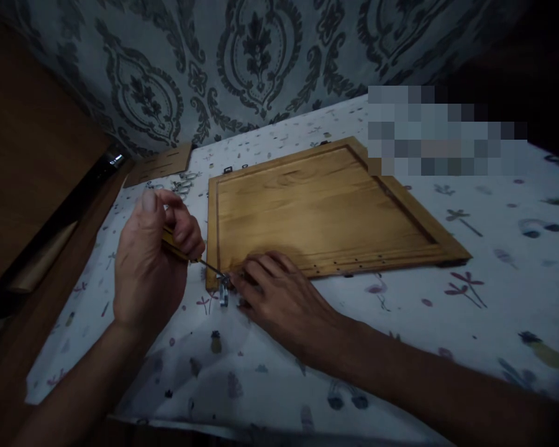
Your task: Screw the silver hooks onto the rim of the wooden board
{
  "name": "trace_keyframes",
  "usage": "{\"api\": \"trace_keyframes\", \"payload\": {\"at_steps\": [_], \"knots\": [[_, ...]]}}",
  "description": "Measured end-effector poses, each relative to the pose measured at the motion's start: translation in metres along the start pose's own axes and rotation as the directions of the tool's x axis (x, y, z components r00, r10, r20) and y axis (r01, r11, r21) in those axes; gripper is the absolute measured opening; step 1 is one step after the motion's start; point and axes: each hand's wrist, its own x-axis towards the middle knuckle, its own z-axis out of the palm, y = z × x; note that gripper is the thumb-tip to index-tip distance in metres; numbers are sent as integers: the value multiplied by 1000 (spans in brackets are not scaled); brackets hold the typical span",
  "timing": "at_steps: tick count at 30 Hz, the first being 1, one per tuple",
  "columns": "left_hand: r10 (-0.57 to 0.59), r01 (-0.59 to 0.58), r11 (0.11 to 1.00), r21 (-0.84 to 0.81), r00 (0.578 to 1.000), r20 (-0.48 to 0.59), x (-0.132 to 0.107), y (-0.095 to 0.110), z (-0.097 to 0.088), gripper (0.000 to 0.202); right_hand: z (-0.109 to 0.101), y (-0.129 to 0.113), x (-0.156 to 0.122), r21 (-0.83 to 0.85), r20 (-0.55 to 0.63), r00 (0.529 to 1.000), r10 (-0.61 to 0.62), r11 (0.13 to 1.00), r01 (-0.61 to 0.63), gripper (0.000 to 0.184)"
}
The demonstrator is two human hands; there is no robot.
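Observation:
A yellow-handled screwdriver (181, 249) is gripped in my left hand (151, 267), the fingers curled round its handle. Its thin shaft slants down to the right, and the tip meets a small metal hinge (223, 293) at the near left corner of a wooden cabinet door (298, 211). The door lies flat, with a recessed panel and several small dark holes along its near edge. My right hand (279, 298) bends over that edge, its fingertips closed at the hinge beside the screwdriver tip. The fingers partly cover what sits under the tip.
Several loose metal hardware pieces (185, 182) lie behind my left hand, near a flat brown cardboard piece (163, 162). A patterned cloth (400, 366) covers the surface. Behind hangs a patterned curtain (261, 56); brown furniture (32, 124) stands at left. A blurred-out patch hides the back right.

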Motion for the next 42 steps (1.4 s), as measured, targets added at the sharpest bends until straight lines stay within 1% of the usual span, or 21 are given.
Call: {"api": "trace_keyframes", "payload": {"at_steps": [2, 4, 6, 9, 11, 13, 16, 18, 19, 21, 24, 28, 30, 31, 36, 39, 42], "knots": [[-7, 7, 1000, -11, 1000, 5, -1, 0, 1, 25, 0, 0, 0, -3, -7, 1000, -1, 1000, 1, 35], [-17, 18, 1000, -7, 999, 32, -1, 1, 1, 26, 1, -1, 0, -8, -20, 1000, -3, 1000, 3, 34], [-30, 29, 1000, 6, 995, 96, 1, 1, 1, 28, 1, -1, 1, -14, -35, 999, 3, 1000, -4, 32], [-63, 60, 998, 23, 974, 217, 4, 2, 0, 28, 0, -1, 1, -21, -47, 999, 14, 1000, -15, 30], [-71, 69, 997, 15, 963, 259, 5, 2, -1, 25, -1, -1, 2, -18, -37, 999, 13, 1000, -14, 29], [-61, 62, 998, 5, 968, 244, 5, 1, -1, 23, -1, 0, 1, -12, -26, 1000, 11, 1000, -11, 30], [-13, 14, 1000, -9, 992, 124, 4, -1, -1, 28, 0, 0, 0, -4, -5, 1000, 9, 1000, -9, 34], [25, -24, 999, -22, 999, 36, 3, -2, 0, 29, 0, 0, -1, -2, 8, 1000, 9, 1000, -9, 35], [38, -38, 999, -32, 999, 6, 2, -2, 0, 29, 0, 0, -1, -1, 10, 1000, 9, 1000, -9, 35], [38, -39, 998, -42, 999, -18, 1, -2, 1, 24, 0, 0, -1, 3, 2, 1000, 6, 1000, -6, 34], [28, -27, 999, -23, 1000, 10, 0, -1, 1, 22, -1, 0, 0, 6, -6, 1000, 3, 1000, -3, 33], [-9, 8, 1000, 12, 993, 115, 1, -1, 0, 23, -1, 0, 0, 3, -10, 1000, 9, 1000, -9, 34], [-15, 13, 1000, 10, 989, 146, 1, 0, 0, 23, 0, 0, 0, 0, -12, 1000, 10, 1000, -10, 34], [-9, 8, 1000, 7, 989, 146, 1, 0, -1, 23, 0, 0, 0, -2, -10, 1000, 10, 1000, -10, 34], [32, -32, 999, -8, 997, 72, -4, 7, -5, 23, 1, 1, -1, -3, 13, 1000, 4, 1000, -4, 33], [32, -32, 999, 4, 997, 64, -6, 12, -6, 22, 0, 0, -1, 1, 9, 1000, 9, 1000, -9, 32], [41, -43, 999, 24, 998, 56, -8, 12, -4, 24, -2, -1, 0, 1, 5, 1000, 9, 1000, -9, 31]]}}
